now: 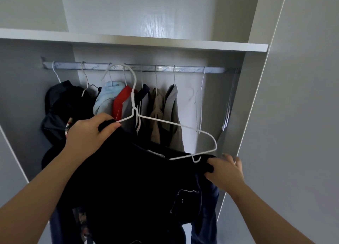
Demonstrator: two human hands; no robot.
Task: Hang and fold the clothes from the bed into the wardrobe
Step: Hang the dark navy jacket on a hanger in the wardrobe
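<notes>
A black garment (pixel 132 174) hangs between my two hands in front of the open wardrobe. A white wire hanger (pixel 165 123) is partly inside it, its hook raised close to the metal rail (pixel 132 67); its right shoulder sticks out bare above the fabric. My left hand (pixel 91 133) grips the garment's left shoulder together with the hanger's left end. My right hand (pixel 225 170) pinches the cloth of the right shoulder just below the hanger's right corner.
Several clothes hang on the rail: dark ones (pixel 60 111) at left, then light blue (pixel 106 96), red (pixel 121 102), beige (pixel 157 111) and grey (pixel 172 111). Empty white hangers (pixel 199 104) hang at right. A shelf (pixel 146 41) runs above. The wardrobe door (pixel 293 115) stands at right.
</notes>
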